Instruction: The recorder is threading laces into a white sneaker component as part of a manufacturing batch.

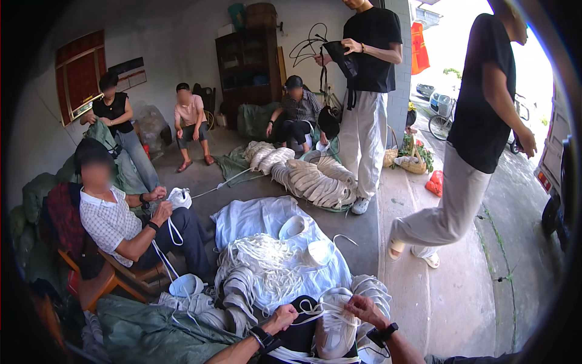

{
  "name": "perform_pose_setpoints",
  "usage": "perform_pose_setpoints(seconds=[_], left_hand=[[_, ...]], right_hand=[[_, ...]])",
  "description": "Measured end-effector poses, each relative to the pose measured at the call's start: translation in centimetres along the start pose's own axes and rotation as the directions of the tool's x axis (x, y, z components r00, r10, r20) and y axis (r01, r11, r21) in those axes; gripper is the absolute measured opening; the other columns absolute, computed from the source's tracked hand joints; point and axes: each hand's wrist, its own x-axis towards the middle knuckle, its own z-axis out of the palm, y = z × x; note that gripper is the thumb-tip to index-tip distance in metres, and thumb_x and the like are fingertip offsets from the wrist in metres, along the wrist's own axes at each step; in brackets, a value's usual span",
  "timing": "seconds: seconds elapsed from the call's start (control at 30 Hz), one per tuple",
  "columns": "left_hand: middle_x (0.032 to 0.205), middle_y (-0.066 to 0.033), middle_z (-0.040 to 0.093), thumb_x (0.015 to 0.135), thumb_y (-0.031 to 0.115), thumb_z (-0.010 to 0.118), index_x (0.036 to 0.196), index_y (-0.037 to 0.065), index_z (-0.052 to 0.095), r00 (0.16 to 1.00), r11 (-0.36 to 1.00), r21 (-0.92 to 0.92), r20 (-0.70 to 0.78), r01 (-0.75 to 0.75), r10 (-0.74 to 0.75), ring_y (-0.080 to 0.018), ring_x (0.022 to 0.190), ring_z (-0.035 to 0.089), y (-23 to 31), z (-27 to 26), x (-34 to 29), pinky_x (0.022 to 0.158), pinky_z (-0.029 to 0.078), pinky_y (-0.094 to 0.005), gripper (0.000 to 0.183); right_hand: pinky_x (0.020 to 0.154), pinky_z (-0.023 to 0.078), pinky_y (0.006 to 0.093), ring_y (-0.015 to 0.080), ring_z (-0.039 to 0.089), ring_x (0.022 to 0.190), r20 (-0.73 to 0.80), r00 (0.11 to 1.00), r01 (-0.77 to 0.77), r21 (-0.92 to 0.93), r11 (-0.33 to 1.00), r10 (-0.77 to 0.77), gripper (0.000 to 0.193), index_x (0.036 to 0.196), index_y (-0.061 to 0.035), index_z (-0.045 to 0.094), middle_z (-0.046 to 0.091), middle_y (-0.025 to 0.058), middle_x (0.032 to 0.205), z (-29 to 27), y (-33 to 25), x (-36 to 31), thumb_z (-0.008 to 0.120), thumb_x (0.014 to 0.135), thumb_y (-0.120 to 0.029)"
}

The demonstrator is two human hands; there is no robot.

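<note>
A white sneaker (333,340) rests on my dark-clothed lap at the bottom of the view, its toe toward me. My left hand (283,318) is closed in a pinch on a white shoelace (310,312) that runs across to the shoe. My right hand (365,309) pinches at the lacing on the shoe's right side, its fingertips closed on a lace. Loose white laces (267,267) lie heaped on a white sheet (242,211) just beyond my hands. Stacked pale shoe pieces (237,294) curve along the heap's left side, with more (371,290) beside my right hand.
Two white bowls (293,227) sit on the sheet. At left, a seated person (112,227) works a lace through a white shoe. Large bundles of shoes (321,182) lie beyond. One person (371,79) stands behind them; another (479,103) walks at right. Green sacking (145,330) lies near my left arm.
</note>
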Motion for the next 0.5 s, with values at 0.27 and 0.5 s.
perform_pose_setpoints(seconds=[0.27, 0.5], left_hand=[[0.054, 0.0003, 0.047, 0.082, 0.016, 0.055, 0.079, 0.005, 0.054, 0.999, 0.999, 0.011, 0.002, 0.044, -0.044, -0.0075, 0.035, 0.041, -0.35, 0.0, 0.53, 0.03, 0.028, -0.0234, 0.011], [0.052, -0.0015, 0.049, 0.082, 0.014, 0.054, 0.08, 0.001, 0.054, 1.0, 1.0, 0.026, 0.003, -0.01, 0.01, -0.0082, 0.035, 0.042, -0.51, 0.0, 0.71, 0.031, 0.031, -0.0241, 0.012]], right_hand=[[0.055, 0.036, 0.0239, 0.0069, 0.043, 0.062, 0.027, 0.999, 0.021, 0.074, 0.997, -0.023, 0.029, 0.082, -0.0051, 0.058, 0.051, -0.0024, 0.067, 0.01, 0.19, 0.11, 0.062, 0.086, -0.034], [0.055, 0.037, 0.0243, 0.0073, 0.045, 0.062, 0.025, 1.0, 0.003, 0.09, 0.996, -0.006, 0.029, 0.082, -0.0048, 0.058, 0.052, -0.0018, 0.067, 0.17, 0.14, 0.15, 0.062, 0.085, -0.034]])
